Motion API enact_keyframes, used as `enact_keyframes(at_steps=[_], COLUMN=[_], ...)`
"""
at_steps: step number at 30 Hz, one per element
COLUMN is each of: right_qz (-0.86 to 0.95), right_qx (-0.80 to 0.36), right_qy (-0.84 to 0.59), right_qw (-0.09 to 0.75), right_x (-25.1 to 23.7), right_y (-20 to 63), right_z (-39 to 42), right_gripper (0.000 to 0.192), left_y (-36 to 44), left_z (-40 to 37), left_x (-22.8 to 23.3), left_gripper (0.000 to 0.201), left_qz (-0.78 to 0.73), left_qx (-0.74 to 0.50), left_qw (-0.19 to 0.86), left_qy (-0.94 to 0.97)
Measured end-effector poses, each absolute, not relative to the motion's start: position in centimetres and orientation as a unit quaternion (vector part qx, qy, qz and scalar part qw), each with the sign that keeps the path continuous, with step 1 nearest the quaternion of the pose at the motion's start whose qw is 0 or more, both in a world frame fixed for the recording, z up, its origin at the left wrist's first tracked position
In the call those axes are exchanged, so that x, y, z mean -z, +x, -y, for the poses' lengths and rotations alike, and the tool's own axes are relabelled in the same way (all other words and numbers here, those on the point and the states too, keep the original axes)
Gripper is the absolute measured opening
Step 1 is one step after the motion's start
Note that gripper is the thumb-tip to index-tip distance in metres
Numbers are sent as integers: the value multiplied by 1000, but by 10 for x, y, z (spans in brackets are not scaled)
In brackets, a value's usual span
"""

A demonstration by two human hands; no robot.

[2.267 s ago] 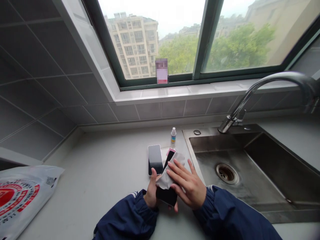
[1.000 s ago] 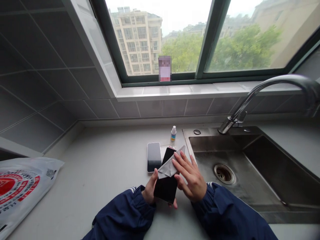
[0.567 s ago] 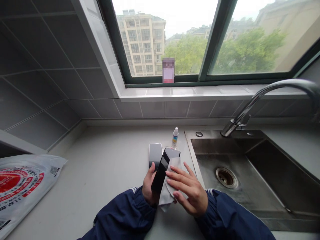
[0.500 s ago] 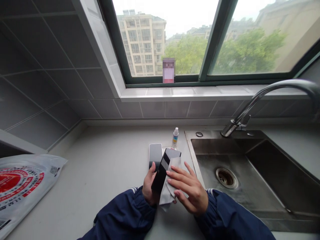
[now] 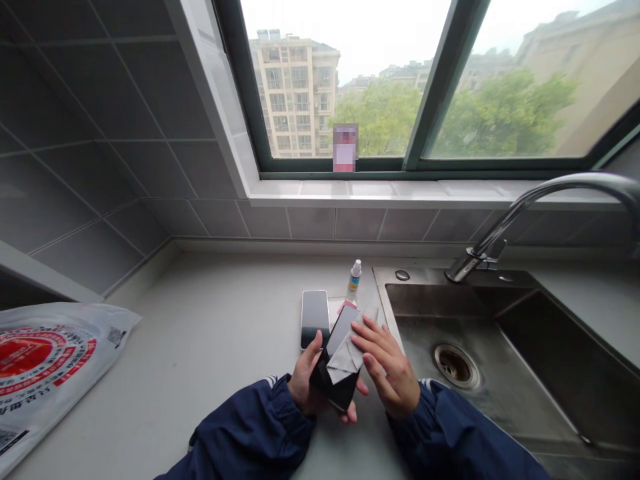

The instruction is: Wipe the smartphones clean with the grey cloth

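A dark smartphone (image 5: 325, 383) rests tilted in my left hand (image 5: 303, 377), the thumb along its left edge and fingertips curling out past its right edge. Over the screen lies a light grey cloth (image 5: 345, 359) with zigzag edges. My right hand (image 5: 393, 370) presses the cloth to the glass with its fingers laid across it. Just behind, a second phone (image 5: 315, 313) with a pale frame lies on the counter. A small white spray bottle (image 5: 355, 275) stands upright near the sink, and a pink-edged flat item (image 5: 345, 305) is partly hidden behind the held phone.
The steel sink (image 5: 391, 313) with its curved faucet (image 5: 495, 230) is on the right. A printed plastic bag (image 5: 60, 353) lies on the counter (image 5: 215, 320) at the left. The tiled wall and window are at the back.
My right hand has slid the cloth up and right across the phone, baring more of the lower screen. The fingertips of my left hand now show past the phone's right edge.
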State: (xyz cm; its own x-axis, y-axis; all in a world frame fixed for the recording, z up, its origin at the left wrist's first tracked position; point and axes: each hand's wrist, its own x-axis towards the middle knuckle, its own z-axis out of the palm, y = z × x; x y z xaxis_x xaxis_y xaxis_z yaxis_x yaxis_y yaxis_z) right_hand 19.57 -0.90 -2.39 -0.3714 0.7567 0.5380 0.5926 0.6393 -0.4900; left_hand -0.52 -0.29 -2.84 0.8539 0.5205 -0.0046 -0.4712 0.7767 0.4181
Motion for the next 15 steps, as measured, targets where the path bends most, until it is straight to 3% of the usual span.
enact_keyframes(at_steps=[9,15], right_qz=[807,840], right_qx=[-94,-44], right_qy=[-427,-407], right_qw=[397,355], right_x=[30,26], right_y=[201,196], right_z=[0,6], right_gripper=[37,40], left_y=[-5,-5], left_z=[4,4], left_x=[32,33], left_gripper=[89,91], left_qz=[-65,-81], left_qx=[-237,-247], left_qw=[945,942], left_qy=[217,213])
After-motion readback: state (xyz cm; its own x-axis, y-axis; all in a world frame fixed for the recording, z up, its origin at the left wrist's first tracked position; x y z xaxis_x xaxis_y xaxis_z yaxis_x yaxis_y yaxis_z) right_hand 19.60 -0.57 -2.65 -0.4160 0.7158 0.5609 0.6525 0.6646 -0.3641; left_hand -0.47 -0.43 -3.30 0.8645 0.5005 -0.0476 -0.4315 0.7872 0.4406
